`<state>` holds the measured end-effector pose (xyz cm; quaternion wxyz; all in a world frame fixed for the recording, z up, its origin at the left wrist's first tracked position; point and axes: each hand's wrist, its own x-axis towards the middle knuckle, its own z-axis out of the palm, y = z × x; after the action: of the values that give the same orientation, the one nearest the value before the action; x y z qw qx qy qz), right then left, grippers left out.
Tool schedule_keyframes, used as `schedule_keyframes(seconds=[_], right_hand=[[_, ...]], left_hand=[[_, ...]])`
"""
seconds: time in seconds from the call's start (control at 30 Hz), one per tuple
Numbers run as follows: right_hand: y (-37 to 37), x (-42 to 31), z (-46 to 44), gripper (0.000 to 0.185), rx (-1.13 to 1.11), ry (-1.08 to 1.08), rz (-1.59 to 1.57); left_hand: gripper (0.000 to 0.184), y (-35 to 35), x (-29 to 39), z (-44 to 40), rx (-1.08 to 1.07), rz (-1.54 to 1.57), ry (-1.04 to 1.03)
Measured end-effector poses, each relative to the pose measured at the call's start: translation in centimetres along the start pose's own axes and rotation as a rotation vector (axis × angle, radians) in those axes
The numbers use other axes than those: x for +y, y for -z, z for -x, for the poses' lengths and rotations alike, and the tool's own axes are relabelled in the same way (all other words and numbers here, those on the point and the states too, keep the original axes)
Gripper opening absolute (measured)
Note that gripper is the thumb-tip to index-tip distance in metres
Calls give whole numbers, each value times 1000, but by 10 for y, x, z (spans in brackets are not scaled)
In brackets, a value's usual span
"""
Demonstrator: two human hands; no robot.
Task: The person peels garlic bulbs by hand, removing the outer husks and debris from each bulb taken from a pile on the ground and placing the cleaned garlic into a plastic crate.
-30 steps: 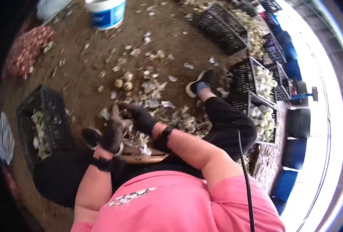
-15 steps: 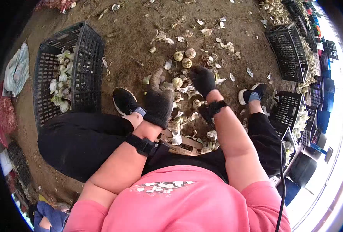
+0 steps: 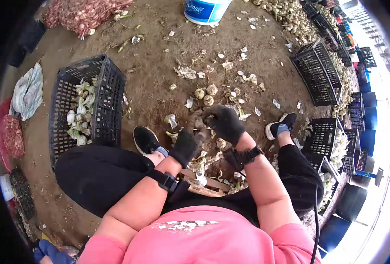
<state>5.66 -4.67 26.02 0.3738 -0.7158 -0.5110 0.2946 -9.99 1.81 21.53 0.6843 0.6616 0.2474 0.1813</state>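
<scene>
Both my hands wear dark, dirt-stained gloves and meet low over the ground between my feet. My left hand (image 3: 190,137) is closed, its fingers curled round a garlic bulb that the gloves now mostly hide. My right hand (image 3: 226,125) is bent in against the left fingertips, its fingers pinched together; what they grip is hidden. Just beyond lie three trimmed garlic bulbs (image 3: 208,100) close together on the dirt. Another garlic bulb (image 3: 221,143) is below my right hand, among loose peels and leaves (image 3: 199,169).
A black crate (image 3: 108,105) holding garlic stands at the left. More crates (image 3: 320,72) and heaped garlic (image 3: 287,20) line the right. A white-and-blue bucket (image 3: 206,12) and a red mesh sack (image 3: 83,13) are ahead. A wooden slatted piece (image 3: 208,187) is between my legs.
My hands have come together; the right has moved in to the left, and the bulb by my left fingers is now covered. The view has tilted up, bringing the bucket into sight.
</scene>
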Motion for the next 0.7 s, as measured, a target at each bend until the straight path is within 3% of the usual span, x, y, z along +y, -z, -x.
schedule_keyframes(seconds=[0.03,0.07,0.1,0.17,0.2,0.3,0.33,0.37,0.43,0.57,0.63,0.7], right_hand=[[10,-28,4,18,-52,6,143],[-1,-36,-3,15,73,89,-303],[15,-43,14,13,2,-31,-206],[21,-62,25,17,400,-244,-795],[22,-54,27,21,563,-244,-773],[11,-65,46,27,377,-199,-988],[5,-59,55,32,198,-200,-859],[-1,-79,62,33,179,-221,-682],[-12,-49,70,34,266,-159,-333],[-8,-62,76,39,336,-83,-154],[1,-81,74,44,369,201,278],[1,-87,74,44,385,270,354]], left_hand=[[47,-4,12,1,-77,595,23],[43,2,21,3,-106,612,98],[39,7,29,6,-137,628,180],[34,8,48,13,-162,637,209],[32,8,56,15,-180,655,246],[32,4,67,16,-212,842,315],[29,8,73,18,-255,810,337],[29,10,83,20,-258,813,334],[28,11,95,21,-229,491,335],[28,0,69,16,12,248,-10],[27,6,85,23,2,115,77],[29,3,83,19,-24,250,16]])
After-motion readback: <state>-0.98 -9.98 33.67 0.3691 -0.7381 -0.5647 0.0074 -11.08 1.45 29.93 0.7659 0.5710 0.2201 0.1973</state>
